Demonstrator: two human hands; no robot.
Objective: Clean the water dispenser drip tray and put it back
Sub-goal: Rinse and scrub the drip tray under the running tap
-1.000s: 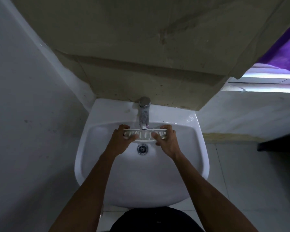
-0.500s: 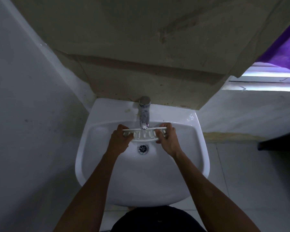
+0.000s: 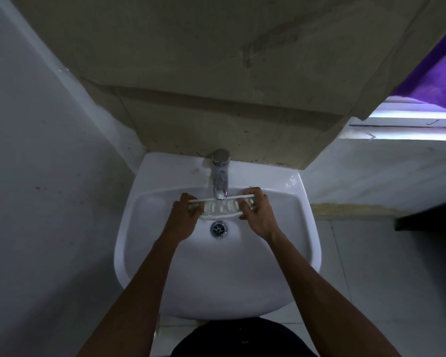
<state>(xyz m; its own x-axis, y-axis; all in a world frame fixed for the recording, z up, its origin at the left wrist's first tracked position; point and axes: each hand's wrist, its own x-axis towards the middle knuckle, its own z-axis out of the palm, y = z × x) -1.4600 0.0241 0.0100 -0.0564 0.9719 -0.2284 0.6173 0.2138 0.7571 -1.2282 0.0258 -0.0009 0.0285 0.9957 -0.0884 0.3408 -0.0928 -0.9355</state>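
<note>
Both hands hold the white slotted tray (image 3: 223,206) over the sink (image 3: 304,228), near its back edge and just under the tap (image 3: 220,176). The left hand (image 3: 184,215) grips the tray's left end, fingers curled round it; the right hand (image 3: 259,215) grips the right end the same way. The drain (image 3: 219,228) lies just in front of the tray.

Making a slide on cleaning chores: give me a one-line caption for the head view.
Both hands, left and right, hold the drip tray under the tap over the sink.
</note>
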